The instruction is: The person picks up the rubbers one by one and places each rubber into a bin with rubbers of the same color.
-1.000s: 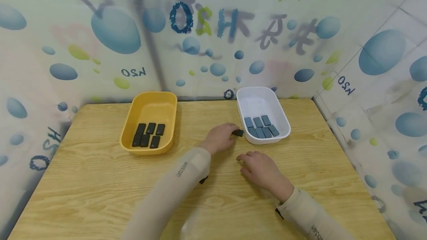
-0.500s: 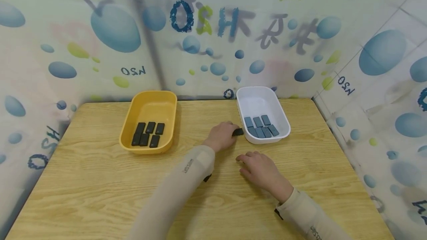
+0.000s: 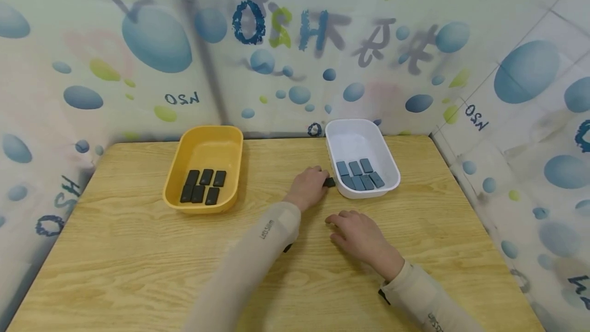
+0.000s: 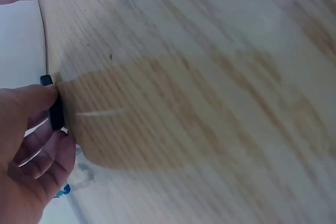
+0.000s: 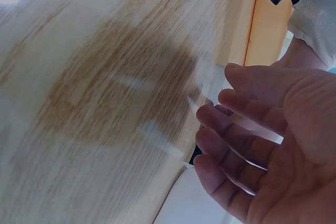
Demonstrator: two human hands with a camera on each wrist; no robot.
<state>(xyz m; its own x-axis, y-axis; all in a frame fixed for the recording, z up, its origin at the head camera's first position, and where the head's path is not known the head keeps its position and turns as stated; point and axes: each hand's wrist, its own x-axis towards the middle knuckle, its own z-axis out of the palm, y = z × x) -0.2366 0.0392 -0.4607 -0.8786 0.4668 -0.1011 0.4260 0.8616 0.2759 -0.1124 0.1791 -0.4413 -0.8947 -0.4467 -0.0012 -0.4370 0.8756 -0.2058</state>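
My left hand (image 3: pixel 308 187) pinches a small flat black rectangular block (image 3: pixel 329 182) just outside the near left corner of the white tray (image 3: pixel 395 181). Up close in the left wrist view, the thumb lies against one face of the black block (image 4: pixel 56 109), close to the tabletop; exactly how the other fingers bear on it is partly hidden. Nearer the body, my right hand (image 3: pixel 361 237) is held over the table, its fingers loosely bent around nothing, as the right wrist view of that hand (image 5: pixel 262 124) confirms. Several blue-grey blocks (image 3: pixel 358 183) lie in two rows inside the white tray.
A yellow tray (image 3: pixel 234 168) stands on the left of the wooden table (image 3: pixel 138 265), with several black blocks (image 3: pixel 197 193) in its near half. Behind the table hangs a patterned curtain (image 3: pixel 295 76), which touches the back edge. Another patterned wall (image 3: pixel 525 168) closes the right side.
My left hand has crept slightly over the black block, so less of it shows, and the left forearm has swung a little rightward. My right hand and both trays stay put.
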